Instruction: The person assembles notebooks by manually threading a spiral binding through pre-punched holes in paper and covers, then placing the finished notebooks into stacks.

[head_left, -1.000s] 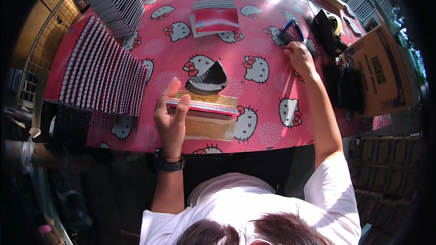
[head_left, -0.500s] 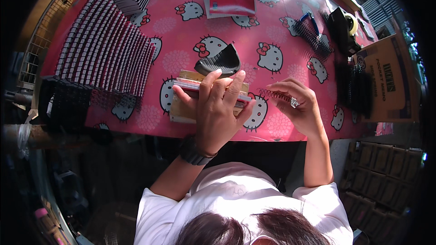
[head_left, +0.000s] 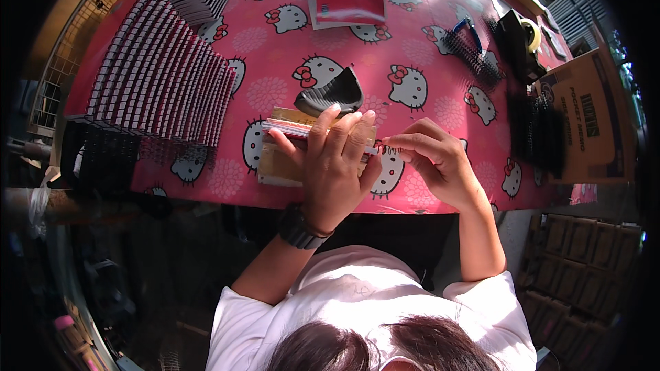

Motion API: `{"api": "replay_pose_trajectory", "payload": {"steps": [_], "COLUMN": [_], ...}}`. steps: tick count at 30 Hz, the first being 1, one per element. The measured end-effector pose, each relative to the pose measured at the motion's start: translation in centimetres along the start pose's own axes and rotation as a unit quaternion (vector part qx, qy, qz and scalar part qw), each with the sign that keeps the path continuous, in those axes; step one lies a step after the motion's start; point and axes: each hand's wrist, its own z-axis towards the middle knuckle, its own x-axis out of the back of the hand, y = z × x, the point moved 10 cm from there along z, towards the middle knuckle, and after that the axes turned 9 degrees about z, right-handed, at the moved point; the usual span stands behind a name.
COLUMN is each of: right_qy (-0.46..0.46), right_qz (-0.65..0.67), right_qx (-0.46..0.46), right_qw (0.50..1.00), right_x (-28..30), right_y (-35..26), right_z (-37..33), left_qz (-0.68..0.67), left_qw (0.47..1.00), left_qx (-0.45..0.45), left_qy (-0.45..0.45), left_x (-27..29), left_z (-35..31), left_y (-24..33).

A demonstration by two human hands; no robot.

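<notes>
Here's the notepad (head_left: 287, 130), lying across a wooden board (head_left: 278, 170) near the front edge of the table, most of it beneath the left hand (head_left: 337, 148). That hand is palm-down, fingers spread, pressing on the pad rather than clenched round it. And at the pad's right end, the right hand (head_left: 440, 163) has a thin wire coil (head_left: 393, 149) pinched between thumb and fingertips, its tip right up by the corner.

Doing this well, I'd judge, means the left hand bearing down evenly so the sheets stay squared up, and the coil running in line with the pad's edge. A light pinch would suit it; a hard squeeze could bend the loops.

Just behind sits a curved black piece (head_left: 331, 96); farther back, red notepads (head_left: 350, 5). Out left, a tall row of bound notepads (head_left: 158, 72); out right, blue-handled pliers (head_left: 469, 26), loose coils (head_left: 474, 60) and a cardboard box (head_left: 584, 117).

Now the tricky bits: fingers cover the middle of the pad, its holes are too small to make out, and I can't tell whether the coil's tip has entered one. The dark heap (head_left: 533, 137) beside the box is murky, too.
</notes>
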Motion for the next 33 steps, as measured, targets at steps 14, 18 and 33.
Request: {"api": "replay_pose_trajectory", "payload": {"steps": [14,18,33], "right_qy": [-0.078,-0.062,0.015], "right_qz": [0.019,0.086,-0.196], "right_qx": [-0.015,-0.115,0.015], "right_qw": [0.997,0.988,0.98], "right_x": [-0.9,-0.7,-3.8], "right_y": [1.2,1.9,5.8], "right_z": [-0.1,-0.3,7.8], "left_qz": [-0.001,-0.056,-0.121], "left_qw": [1.0,0.998,0.985], "left_qx": [-0.002,0.0,-0.101], "left_qy": [-0.011,-0.038,-0.076], "left_x": [0.1,0.9,1.3], "left_z": [0.1,0.6,0.5], "left_y": [0.0,0.0,-0.5]}}
